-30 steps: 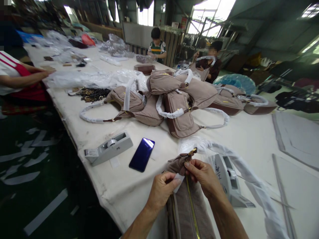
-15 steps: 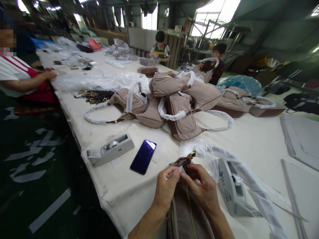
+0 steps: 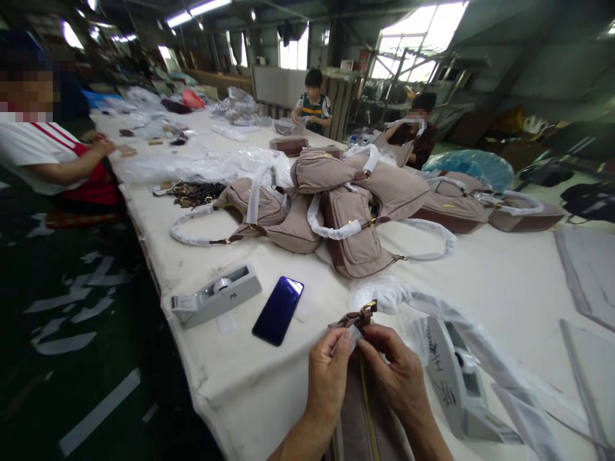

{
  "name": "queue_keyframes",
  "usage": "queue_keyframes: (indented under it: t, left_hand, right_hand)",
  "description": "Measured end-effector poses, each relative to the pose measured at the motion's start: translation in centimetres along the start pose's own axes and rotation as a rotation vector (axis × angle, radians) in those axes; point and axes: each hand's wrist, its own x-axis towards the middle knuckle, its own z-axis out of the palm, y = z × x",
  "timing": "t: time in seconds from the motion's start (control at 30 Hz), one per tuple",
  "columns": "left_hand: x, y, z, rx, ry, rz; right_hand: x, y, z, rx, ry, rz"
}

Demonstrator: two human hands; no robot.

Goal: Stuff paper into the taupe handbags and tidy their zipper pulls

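Note:
A taupe bag [image 3: 353, 410] with a yellow zipper lies at the table's front edge, its strap wrapped in white material [image 3: 461, 314] curving off to the right. My left hand [image 3: 329, 368] pinches a small piece of white wrapping [image 3: 354, 334] beside the bag's brown strap end [image 3: 350, 318]. Close on its right, my right hand [image 3: 396, 365] has its fingers closed at the same strap end, just below the gold buckle [image 3: 369, 306]. The fingers hide part of the wrapping.
A blue phone [image 3: 278, 310] and a grey tape dispenser [image 3: 218, 294] lie to the left; another dispenser [image 3: 464, 384] stands right of my hands. Several taupe bags [image 3: 355, 205] are piled ahead. People work at the left [image 3: 62, 160] and far side [image 3: 314, 109].
The view has shifted slightly, so most things sit lower and further right. Both hands remain at the strap end, and my left fingers have turned a little around the white piece.

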Motion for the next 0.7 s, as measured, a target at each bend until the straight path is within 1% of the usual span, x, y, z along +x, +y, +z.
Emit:
queue_keyframes:
  t: [0.07,0.23,0.33,0.4,0.47,0.53,0.6,0.63,0.7]
  left_hand:
    - [-0.2,-0.1,0.1,-0.011,-0.013,-0.006]
    - [0.0,-0.9,0.3,-0.087,0.033,-0.060]
    - [0.5,-1.1,0.2,-0.061,0.057,-0.013]
    - [0.7,-0.9,0.1,-0.022,0.072,0.042]
    - [0.9,-0.4,0.0,0.042,0.064,0.104]
    - [1.0,0.0,-0.1,0.124,0.041,0.177]
    - [1.1,0.2,-0.1,0.200,0.033,0.237]
    - [1.1,0.2,-0.1,0.219,0.035,0.246]
    - [1.2,-0.1,-0.2,0.166,0.039,0.203]
  right_hand:
    - [0.1,0.1,0.1,-0.027,0.027,-0.052]
    - [0.6,0.4,0.1,-0.040,-0.018,-0.158]
    - [1.0,0.6,-0.3,-0.050,-0.015,-0.228]
    - [1.4,0.5,-0.8,-0.070,-0.094,-0.305]
    - [2.0,0.2,-1.4,-0.118,-0.236,-0.365]
    - [2.9,-0.2,-2.1,-0.178,-0.356,-0.383]
    - [3.7,-0.7,-2.5,-0.206,-0.411,-0.372]
    - [4.1,-0.9,-2.7,-0.202,-0.422,-0.359]
    - [4.7,-1.2,-2.7,-0.174,-0.432,-0.327]
